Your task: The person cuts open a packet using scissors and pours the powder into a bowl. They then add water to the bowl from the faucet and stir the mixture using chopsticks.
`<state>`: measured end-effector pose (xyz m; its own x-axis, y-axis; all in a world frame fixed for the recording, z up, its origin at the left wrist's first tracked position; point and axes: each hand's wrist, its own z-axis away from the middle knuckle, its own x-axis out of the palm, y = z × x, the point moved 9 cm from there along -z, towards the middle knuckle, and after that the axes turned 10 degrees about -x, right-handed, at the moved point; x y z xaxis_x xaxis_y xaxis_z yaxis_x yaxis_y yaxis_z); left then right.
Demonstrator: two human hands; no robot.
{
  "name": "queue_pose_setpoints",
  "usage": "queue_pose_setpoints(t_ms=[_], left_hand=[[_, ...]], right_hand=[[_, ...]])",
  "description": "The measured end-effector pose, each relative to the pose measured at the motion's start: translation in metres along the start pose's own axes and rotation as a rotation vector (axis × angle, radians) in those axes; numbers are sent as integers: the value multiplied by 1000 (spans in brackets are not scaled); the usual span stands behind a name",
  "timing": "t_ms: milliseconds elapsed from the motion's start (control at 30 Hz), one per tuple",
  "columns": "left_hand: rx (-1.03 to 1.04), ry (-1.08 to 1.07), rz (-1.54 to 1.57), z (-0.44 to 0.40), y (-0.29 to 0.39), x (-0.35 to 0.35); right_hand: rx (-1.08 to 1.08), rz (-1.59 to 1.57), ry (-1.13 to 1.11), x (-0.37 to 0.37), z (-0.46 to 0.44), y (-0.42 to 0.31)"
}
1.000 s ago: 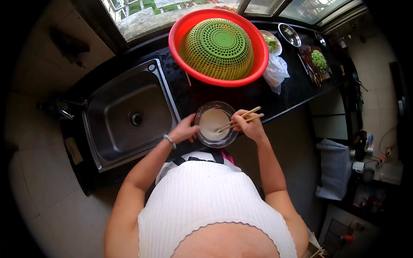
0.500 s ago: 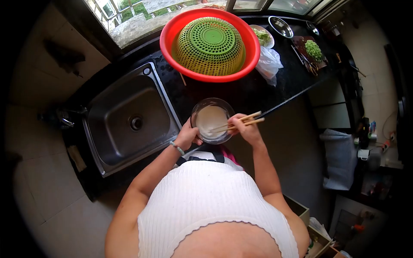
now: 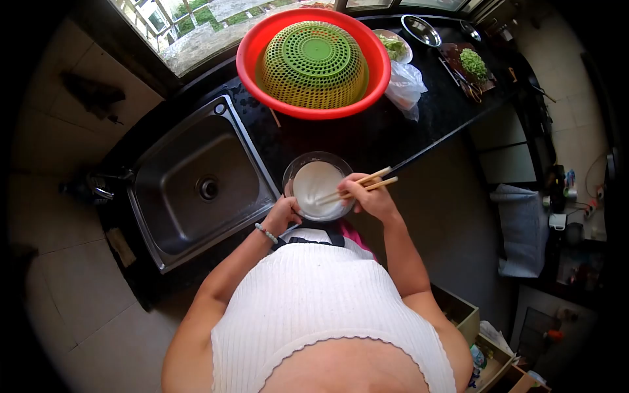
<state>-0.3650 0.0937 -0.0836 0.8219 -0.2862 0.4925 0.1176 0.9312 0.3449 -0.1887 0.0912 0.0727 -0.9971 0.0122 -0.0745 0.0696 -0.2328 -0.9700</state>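
A clear glass bowl [image 3: 288, 175] holds a smooth off-white batter [image 3: 313, 178] and sits near the counter's front edge. My left hand [image 3: 284, 213], with a beaded bracelet on the wrist, grips the bowl's lower left rim. Above the bowl's right side, my right hand [image 3: 367, 196] is closed around a pair of wooden chopsticks [image 3: 380, 179]. Their tips dip into the batter and are partly hidden by it.
A steel sink [image 3: 196, 187] lies on the left. Behind the bowl stands a red basin [image 3: 247, 65] with an upturned green colander [image 3: 318, 59]. Further right are a plastic bag [image 3: 406, 88], a plate of greens [image 3: 395, 47], a steel dish [image 3: 421, 31] and chopped greens [image 3: 473, 64] on a board.
The camera view has shifted, so the basin and counter items appear further left and higher. The chopsticks have moved within the batter, while both hands keep their holds.
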Motion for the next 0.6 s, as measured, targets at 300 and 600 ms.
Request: queue_pose_setpoints(t_ms=[300,600], left_hand=[[341,-65,200,71,34,28],[412,31,133,116,48,12]], right_hand=[[-100,-21,186,-10,27,-22],[-251,-134,425,16,51,-13]])
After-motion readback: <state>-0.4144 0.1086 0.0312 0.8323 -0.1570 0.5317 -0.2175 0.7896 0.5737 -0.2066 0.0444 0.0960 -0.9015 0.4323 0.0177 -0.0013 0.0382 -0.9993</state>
